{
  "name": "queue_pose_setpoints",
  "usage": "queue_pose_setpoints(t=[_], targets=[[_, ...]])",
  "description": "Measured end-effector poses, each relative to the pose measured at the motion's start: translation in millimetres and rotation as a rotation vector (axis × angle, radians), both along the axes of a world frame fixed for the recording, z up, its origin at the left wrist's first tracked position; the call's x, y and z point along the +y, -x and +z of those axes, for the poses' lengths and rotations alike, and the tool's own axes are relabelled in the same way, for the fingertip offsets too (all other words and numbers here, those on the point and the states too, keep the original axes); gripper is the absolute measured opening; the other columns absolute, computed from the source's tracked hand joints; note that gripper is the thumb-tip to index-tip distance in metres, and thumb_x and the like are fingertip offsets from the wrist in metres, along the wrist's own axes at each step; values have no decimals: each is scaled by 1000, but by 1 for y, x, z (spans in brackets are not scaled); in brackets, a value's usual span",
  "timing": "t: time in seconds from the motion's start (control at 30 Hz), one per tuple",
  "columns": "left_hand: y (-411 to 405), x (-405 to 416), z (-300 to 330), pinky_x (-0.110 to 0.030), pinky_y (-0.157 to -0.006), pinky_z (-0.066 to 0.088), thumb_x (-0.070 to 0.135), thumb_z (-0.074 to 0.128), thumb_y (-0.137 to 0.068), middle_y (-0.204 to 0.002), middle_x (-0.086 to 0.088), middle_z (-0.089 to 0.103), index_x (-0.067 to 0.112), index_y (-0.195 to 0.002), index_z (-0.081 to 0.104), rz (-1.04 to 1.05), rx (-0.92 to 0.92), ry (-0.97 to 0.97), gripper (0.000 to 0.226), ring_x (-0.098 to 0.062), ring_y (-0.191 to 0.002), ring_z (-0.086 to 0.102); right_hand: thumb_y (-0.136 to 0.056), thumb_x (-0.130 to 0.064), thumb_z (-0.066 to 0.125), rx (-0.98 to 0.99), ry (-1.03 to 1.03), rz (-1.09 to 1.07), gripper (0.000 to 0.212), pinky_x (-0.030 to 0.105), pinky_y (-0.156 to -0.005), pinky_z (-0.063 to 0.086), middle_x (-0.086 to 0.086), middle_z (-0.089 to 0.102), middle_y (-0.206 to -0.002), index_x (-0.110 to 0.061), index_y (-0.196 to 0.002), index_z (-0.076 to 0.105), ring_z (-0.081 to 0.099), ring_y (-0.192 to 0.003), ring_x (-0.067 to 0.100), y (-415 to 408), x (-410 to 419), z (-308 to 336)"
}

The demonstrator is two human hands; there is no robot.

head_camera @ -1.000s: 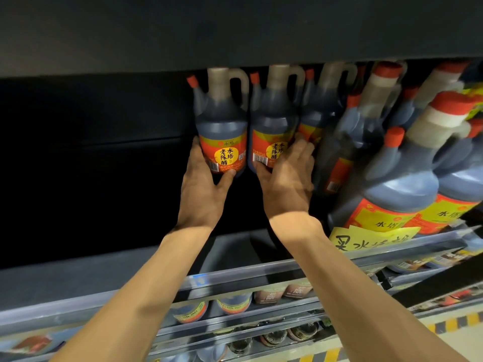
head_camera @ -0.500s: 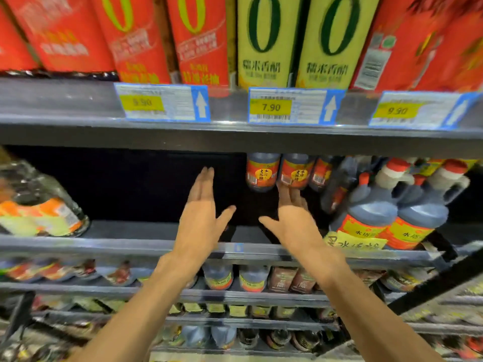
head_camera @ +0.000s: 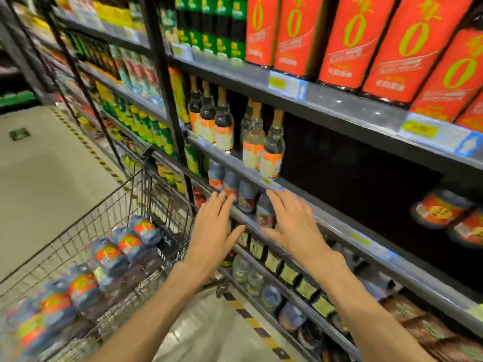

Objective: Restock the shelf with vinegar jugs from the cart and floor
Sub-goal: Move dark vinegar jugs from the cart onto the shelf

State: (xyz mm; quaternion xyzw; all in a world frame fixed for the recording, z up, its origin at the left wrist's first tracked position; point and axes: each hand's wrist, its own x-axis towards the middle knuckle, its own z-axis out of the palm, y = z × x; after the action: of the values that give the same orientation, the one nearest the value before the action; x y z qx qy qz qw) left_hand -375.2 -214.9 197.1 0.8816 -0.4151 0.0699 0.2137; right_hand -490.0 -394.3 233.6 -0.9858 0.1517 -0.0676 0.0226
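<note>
A: Where are the hands?
B: Left hand (head_camera: 213, 228) and right hand (head_camera: 294, 226) hover near centre, fingers straight and spread, holding nothing, in front of the shelf (head_camera: 347, 231) edge

A: And the vinegar jugs?
B: Several lie in the cart (head_camera: 136, 194) at 8 o'clock (head_camera: 125, 244); two more sit deep on the shelf at 3 o'clock (head_camera: 441, 209)

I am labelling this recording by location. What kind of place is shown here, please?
Most likely a supermarket aisle. Long metal shelves carry rows of bottled goods, price tags are clipped along the shelf edges, and a wire shopping cart loaded with vinegar jugs stands beside them.
</note>
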Motion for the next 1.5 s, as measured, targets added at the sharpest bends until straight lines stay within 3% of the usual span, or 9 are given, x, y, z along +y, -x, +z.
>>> queue_pose_setpoints(t=[0.17, 0.3, 0.53, 0.67, 0.87, 1.03, 1.17, 1.27, 1.5], targets=[[-51, 121, -17, -53, -119, 32, 52, 60, -96, -163, -10, 33, 13, -158, 32, 211, 79, -8, 78, -32, -151, 29, -93, -57, 65, 42, 3, 244, 94, 52, -124, 22, 7, 21, -168, -20, -164, 15, 17, -157, 27, -96, 95, -5], [-90, 227, -40, -51, -110, 43, 53, 58, -90, -150, -19, 49, 4, -152, 42, 378, 148, 11, 80, -41, -137, 48, -87, -56, 73, 76, 18, 379, 95, 52, -121, 30, 11, 36, -160, -17, -161, 28, 32, -151, 31, -165, 180, -20], [-130, 373, -90, -53, -103, 49, 57, 45, -89, -140, -21, 58, 3, -144, 51, 597, 220, -39, 77, -42, -126, 58, -75, -53, 84, 145, -33, 545, 92, 51, -112, 43, 12, 51, -147, -12, -148, 47, 49, -138, 34, -256, 303, -67], [-145, 417, -119, -45, -115, 33, 65, 40, -95, -149, -9, 50, 14, -151, 43, 627, 223, -71, 76, -31, -140, 45, -77, -53, 81, 204, -62, 610, 99, 52, -112, 41, 9, 41, -156, -16, -157, 34, 42, -144, 31, -282, 347, -88], [-173, 423, -159, -52, -120, 28, 63, 50, -91, -164, -6, 31, 20, -159, 26, 689, 400, -212, 83, -31, -154, 24, -83, -46, 81, 328, -77, 676, 96, 53, -117, 33, 12, 39, -159, -14, -159, 31, 35, -149, 34, -325, 360, -127], [-217, 395, -181, -50, -119, 33, 66, 29, -89, -156, -15, 43, 10, -153, 39, 706, 471, -259, 85, -35, -146, 38, -91, -49, 69, 439, -110, 720, 92, 47, -120, 25, 7, 31, -163, -21, -162, 17, 27, -152, 27, -380, 350, -162], [-257, 368, -214, -47, -112, 40, 61, 54, -89, -151, -13, 48, 13, -149, 41, 771, 590, -302, 77, -35, -139, 44, -96, -46, 65, 555, -111, 712, 88, 46, -121, 21, 5, 23, -167, -22, -163, 13, 20, -155, 25, -425, 335, -192], [-292, 348, -249, -44, -107, 41, 58, 55, -93, -152, -6, 43, 18, -152, 34, 795, 738, -364, 74, -30, -139, 41, -96, -44, 65, 614, -123, 717, 87, 45, -120, 22, 5, 23, -166, -22, -162, 13, 21, -154, 26, -455, 324, -223], [-354, 306, -327, -44, -104, 46, 63, 70, -84, -148, -20, 47, 5, -155, 21, 1040, 1239, -37, 104, -39, -130, 54, -83, -47, 77, 708, -112, 697, 92, 49, -113, 36, 8, 41, -155, -17, -157, 32, 39, -145, 30, -495, 310, -286]])
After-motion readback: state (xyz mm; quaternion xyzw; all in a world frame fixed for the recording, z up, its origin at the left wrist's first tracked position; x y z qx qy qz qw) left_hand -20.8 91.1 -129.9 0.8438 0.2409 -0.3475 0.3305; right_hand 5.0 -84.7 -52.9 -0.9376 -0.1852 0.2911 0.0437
